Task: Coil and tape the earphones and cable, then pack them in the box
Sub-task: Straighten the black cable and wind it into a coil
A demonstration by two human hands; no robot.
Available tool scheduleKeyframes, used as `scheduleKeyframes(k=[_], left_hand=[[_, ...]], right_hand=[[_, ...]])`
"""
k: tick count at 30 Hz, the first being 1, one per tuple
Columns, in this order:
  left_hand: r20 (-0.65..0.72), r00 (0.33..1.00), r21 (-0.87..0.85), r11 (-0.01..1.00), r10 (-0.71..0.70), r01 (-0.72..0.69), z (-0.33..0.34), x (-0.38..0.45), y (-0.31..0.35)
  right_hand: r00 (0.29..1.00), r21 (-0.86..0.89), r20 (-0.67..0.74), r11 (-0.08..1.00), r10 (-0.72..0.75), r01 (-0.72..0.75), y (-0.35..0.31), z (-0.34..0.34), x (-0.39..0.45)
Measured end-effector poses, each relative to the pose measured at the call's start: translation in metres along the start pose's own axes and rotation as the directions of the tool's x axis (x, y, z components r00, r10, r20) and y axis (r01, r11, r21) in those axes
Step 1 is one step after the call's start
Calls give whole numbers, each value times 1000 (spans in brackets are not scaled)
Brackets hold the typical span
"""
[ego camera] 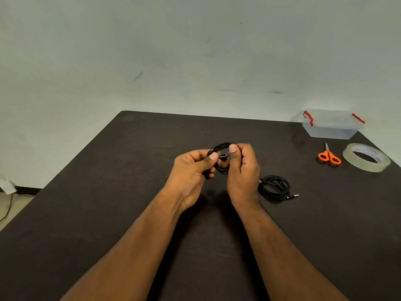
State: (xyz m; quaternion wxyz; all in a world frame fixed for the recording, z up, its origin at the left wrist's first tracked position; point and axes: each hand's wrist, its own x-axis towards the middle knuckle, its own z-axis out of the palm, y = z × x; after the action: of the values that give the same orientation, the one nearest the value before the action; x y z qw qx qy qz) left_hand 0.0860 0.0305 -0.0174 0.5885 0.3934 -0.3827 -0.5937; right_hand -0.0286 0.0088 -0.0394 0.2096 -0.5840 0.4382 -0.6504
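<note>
Both hands, left hand (191,170) and right hand (243,168), pinch coiled earphones (221,158) above desk (108,203); cable (274,187) coil lies right of them, box (332,124) far right.

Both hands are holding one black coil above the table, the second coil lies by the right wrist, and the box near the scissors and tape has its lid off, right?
Not quite: the head view shows the box with its lid on, red latches at the ends. The rest holds: the left hand and right hand hold one coil, the second coil lies by the right wrist, near the scissors and tape.
</note>
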Motion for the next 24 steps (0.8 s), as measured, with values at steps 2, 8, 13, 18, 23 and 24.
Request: scheduleKeyframes(k=[2,8,13,18,23,24], left_hand=[[100,993,-70,995,-63,71,-3,0,4],[278,951,-7,990,-133,140,-14,1,13],[164,986,262,962,37,-80,-18,4,12],[27,999,132,991,-25,22,-19,5,11],[89,986,72,988,-140,134,-15,5,10],[87,986,80,988,-141,134,-15,6,11]], right_hand=[[1000,-12,-25,1000,8,-8,-1,1,0],[990,121,-12,983,144,-141,0,7,-1],[989,193,-6,970,150,-146,-4,10,-2],[984,278,-28,947,177,-162,-3,8,1],[973,355,72,906,219,-231,-3,10,1],[969,361,94,899,230,-249,-3,10,0]])
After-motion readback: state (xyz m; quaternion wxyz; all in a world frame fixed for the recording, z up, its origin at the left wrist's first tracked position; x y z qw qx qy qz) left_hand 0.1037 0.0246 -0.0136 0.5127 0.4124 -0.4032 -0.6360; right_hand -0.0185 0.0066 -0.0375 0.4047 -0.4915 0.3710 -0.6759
